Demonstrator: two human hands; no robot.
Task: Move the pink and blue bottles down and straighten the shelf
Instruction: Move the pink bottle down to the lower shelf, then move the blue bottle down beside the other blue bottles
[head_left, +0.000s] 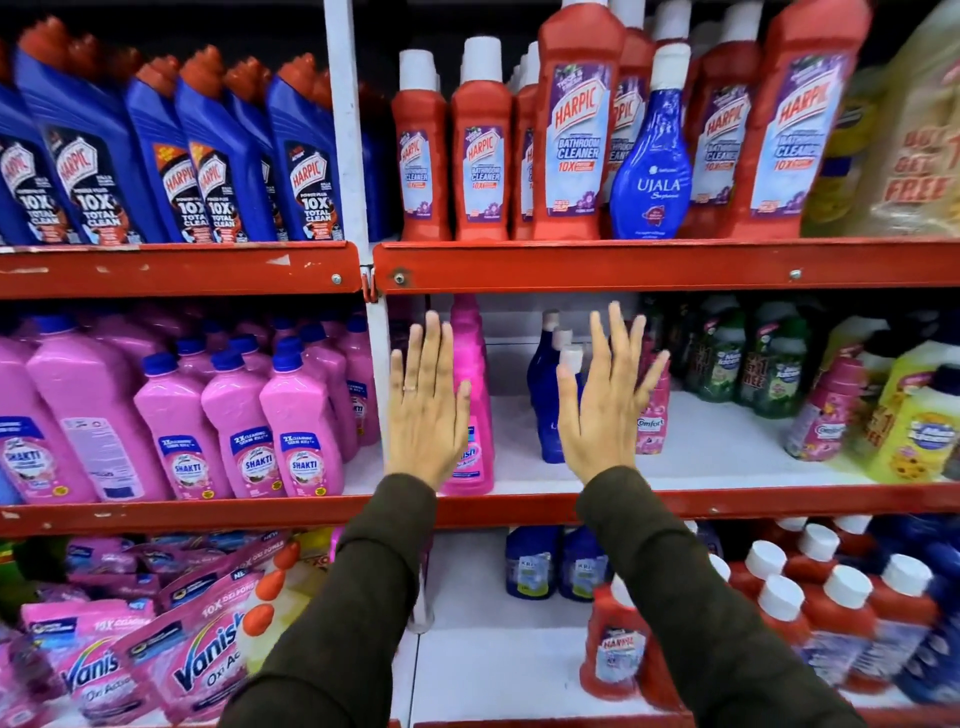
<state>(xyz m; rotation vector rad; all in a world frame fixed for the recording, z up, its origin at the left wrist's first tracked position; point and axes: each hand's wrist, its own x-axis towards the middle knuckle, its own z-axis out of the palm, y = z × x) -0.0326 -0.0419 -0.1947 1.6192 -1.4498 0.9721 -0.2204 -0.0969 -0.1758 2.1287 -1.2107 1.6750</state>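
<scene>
A tall pink Vanish bottle (474, 395) stands upright on the middle shelf (571, 499), just right of the white upright. My left hand (427, 410) is raised flat in front of it, fingers spread, holding nothing. Dark blue bottles with white caps (545, 384) stand on the same shelf further right. My right hand (608, 400) is open in front of them, palm to the shelf, covering part of them. One blue Ujala bottle (650, 161) stands on the top shelf among red Harpic bottles (576, 119).
Pink Shakti bottles (208, 415) fill the middle shelf on the left. A pink Comfort bottle (652, 415), green bottles (748, 358) and yellow bottles (914, 415) stand on the right. Vanish pouches (156, 649) and red bottles (831, 613) lie on the lowest shelf. Blue Harpic bottles (208, 156) stand top left.
</scene>
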